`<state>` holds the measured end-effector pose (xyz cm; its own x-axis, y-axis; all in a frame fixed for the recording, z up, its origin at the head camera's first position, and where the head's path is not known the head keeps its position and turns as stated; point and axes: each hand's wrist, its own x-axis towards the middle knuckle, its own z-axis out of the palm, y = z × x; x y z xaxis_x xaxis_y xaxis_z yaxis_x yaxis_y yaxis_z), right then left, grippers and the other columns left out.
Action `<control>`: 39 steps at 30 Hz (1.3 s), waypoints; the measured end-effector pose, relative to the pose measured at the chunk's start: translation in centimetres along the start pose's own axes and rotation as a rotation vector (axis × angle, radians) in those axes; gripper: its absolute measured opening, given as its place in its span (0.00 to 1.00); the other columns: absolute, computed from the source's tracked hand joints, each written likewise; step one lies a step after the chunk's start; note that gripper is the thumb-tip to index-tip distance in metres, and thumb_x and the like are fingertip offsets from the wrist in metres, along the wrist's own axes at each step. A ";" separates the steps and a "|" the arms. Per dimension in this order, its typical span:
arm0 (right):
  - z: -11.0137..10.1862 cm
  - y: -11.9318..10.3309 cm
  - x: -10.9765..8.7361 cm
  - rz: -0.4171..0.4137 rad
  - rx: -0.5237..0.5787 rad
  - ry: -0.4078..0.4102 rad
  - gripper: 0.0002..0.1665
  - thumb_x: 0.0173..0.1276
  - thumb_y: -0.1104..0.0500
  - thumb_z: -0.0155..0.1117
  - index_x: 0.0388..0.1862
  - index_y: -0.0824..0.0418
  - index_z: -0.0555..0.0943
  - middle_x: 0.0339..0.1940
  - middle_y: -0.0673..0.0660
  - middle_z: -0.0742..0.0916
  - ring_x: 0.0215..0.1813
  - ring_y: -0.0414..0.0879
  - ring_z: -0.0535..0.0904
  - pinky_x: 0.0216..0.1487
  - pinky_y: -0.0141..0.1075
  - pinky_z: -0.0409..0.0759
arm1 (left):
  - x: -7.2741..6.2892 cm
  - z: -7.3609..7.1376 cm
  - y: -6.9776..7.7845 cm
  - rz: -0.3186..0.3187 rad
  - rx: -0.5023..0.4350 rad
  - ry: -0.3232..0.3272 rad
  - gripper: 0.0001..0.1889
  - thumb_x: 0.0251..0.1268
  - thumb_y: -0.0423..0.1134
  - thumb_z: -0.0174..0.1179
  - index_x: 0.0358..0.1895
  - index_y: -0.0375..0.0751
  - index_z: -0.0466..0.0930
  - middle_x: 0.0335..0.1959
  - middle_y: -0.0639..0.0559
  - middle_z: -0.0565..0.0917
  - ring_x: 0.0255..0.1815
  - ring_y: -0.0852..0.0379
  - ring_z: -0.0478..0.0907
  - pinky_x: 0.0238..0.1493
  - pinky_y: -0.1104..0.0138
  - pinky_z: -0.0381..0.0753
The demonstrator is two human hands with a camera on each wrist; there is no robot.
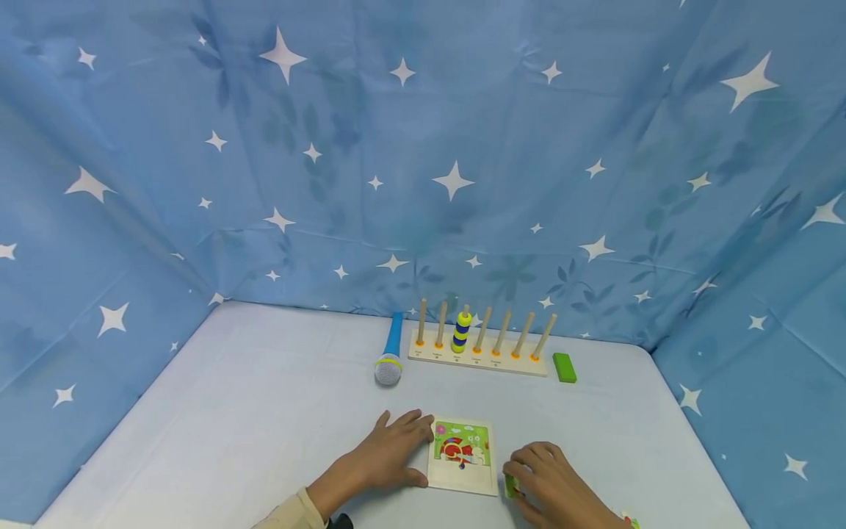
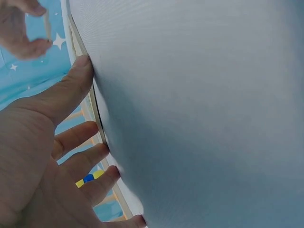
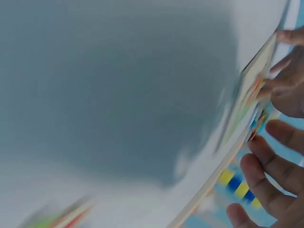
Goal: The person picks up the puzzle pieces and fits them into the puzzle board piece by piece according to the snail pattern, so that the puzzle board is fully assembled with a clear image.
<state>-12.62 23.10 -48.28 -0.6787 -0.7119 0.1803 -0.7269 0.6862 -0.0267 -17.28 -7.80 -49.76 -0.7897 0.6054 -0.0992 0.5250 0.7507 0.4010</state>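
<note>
A square wooden puzzle board (image 1: 463, 479) with a green and red picture lies flat on the table, its lower strip bare pale wood. My left hand (image 1: 390, 452) rests at its left side with fingers spread; in the left wrist view the thumb tip (image 2: 83, 61) and fingertips meet the board's edge. Just right of the board, my right hand (image 1: 551, 485) pinches a small green puzzle piece (image 1: 510, 485) between thumb and fingers. From the left wrist, the piece (image 2: 47, 24) shows edge-on, raised in the right hand's pinch.
Behind the board stands a wooden peg rack (image 1: 479, 359) with yellow and blue rings on one peg. A blue toy microphone (image 1: 391, 345) lies left of it, a green block (image 1: 565, 367) right. Another colourful piece (image 1: 632, 522) lies by the right wrist, partly hidden.
</note>
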 end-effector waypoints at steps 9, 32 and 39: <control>1.6 -3.3 6.5 -0.125 -0.016 0.053 0.13 0.62 0.54 0.76 0.43 0.53 0.82 0.44 0.46 0.84 0.51 0.44 0.77 0.56 0.49 0.77 | 0.5 0.3 0.1 0.014 0.010 -0.009 0.29 0.55 0.57 0.75 0.59 0.54 0.78 0.76 0.54 0.69 0.79 0.49 0.60 0.70 0.32 0.60; 2.4 -4.0 7.6 -0.086 -0.020 0.101 0.08 0.61 0.55 0.77 0.35 0.50 0.84 0.40 0.44 0.84 0.47 0.43 0.77 0.52 0.49 0.78 | 0.3 0.0 -0.2 0.024 0.024 -0.001 0.29 0.55 0.57 0.74 0.59 0.54 0.78 0.76 0.54 0.69 0.79 0.49 0.60 0.68 0.32 0.62; 2.5 -4.2 6.6 -0.177 -0.088 0.064 0.09 0.58 0.53 0.79 0.37 0.48 0.86 0.40 0.43 0.83 0.46 0.42 0.76 0.49 0.45 0.79 | 0.1 0.0 -0.3 0.009 0.023 -0.003 0.29 0.56 0.57 0.74 0.59 0.54 0.78 0.76 0.54 0.69 0.79 0.49 0.60 0.69 0.32 0.61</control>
<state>-14.35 15.16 -49.46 -0.5308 -0.8138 0.2367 -0.8207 0.5633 0.0962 -17.53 -7.95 -49.90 -0.7837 0.6133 -0.0988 0.5397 0.7510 0.3804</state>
